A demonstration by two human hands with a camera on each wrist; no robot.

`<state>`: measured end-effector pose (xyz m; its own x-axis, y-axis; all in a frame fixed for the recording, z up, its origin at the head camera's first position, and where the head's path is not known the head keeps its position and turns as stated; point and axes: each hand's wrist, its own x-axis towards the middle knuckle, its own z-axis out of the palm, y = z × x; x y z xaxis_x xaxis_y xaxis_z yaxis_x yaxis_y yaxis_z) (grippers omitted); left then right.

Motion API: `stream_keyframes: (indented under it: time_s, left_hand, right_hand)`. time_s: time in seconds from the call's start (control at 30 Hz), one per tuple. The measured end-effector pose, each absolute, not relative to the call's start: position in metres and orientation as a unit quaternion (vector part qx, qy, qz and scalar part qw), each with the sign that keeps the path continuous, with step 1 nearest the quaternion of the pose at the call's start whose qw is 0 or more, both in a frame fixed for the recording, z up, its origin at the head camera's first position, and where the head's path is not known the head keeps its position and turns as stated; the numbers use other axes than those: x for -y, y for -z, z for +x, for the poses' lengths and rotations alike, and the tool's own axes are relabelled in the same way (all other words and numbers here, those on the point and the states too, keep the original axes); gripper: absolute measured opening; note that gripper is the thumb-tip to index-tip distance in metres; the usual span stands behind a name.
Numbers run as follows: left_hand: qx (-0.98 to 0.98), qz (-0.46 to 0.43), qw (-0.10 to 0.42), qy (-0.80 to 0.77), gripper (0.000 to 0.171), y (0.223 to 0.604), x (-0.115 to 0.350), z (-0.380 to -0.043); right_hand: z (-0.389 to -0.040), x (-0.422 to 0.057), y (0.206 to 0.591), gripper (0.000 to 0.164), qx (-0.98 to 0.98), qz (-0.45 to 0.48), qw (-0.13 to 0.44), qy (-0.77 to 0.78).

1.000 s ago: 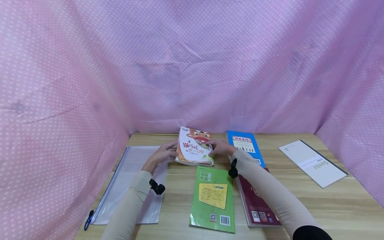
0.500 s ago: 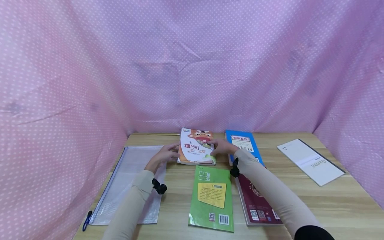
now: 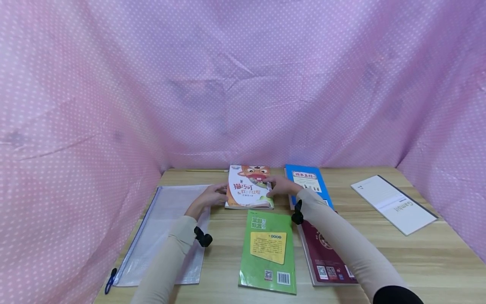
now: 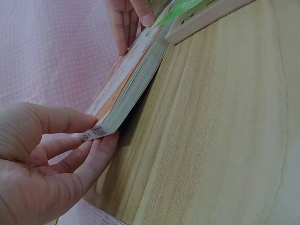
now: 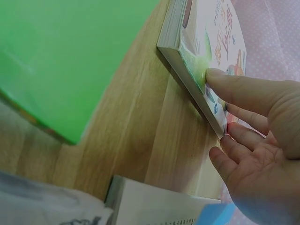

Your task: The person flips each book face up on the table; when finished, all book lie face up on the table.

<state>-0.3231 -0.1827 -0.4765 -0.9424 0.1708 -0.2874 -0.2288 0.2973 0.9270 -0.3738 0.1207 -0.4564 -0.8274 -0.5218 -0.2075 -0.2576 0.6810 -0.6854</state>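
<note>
A white paperback with an orange cartoon animal on its cover (image 3: 243, 190) lies face up at the back middle of the wooden table. My left hand (image 3: 206, 199) grips its left edge; in the left wrist view the thumb is on the cover side and fingers (image 4: 101, 152) curl beneath the spine. At the right edge my right hand (image 3: 282, 186) holds the book, the thumb pressing the cover and the fingertips (image 5: 228, 143) at the side and underside. A dark gap shows under the book's near edge in the left wrist view.
A green book (image 3: 267, 261) lies just in front. To the right are a blue book (image 3: 309, 181) and a maroon book (image 3: 322, 257), partly under the right forearm. A translucent zip folder (image 3: 163, 232) lies left, a white Gambit pad (image 3: 395, 207) far right. Pink dotted cloth (image 3: 243, 105) hangs behind.
The white paperback has turned slightly to sit squarer, and its far edge has come down a little. Both hands have kept hold of it, the left shifting slightly right.
</note>
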Motion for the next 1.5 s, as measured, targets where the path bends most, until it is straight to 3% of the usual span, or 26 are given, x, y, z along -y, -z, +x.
stream_keyframes:
  time_s: [1.07, 1.5]
  left_hand:
    - [-0.813, -0.026, 0.199, -0.546, 0.073, 0.47, 0.183, -0.322]
    - [-0.838, -0.037, 0.183, -0.513, 0.071, 0.467, 0.18, -0.323]
  right_hand:
    - [-0.373, -0.12, 0.455, 0.064, -0.889, -0.226, 0.199, 0.344]
    - [-0.373, -0.118, 0.456, 0.065, -0.892, -0.21, 0.201, 0.347]
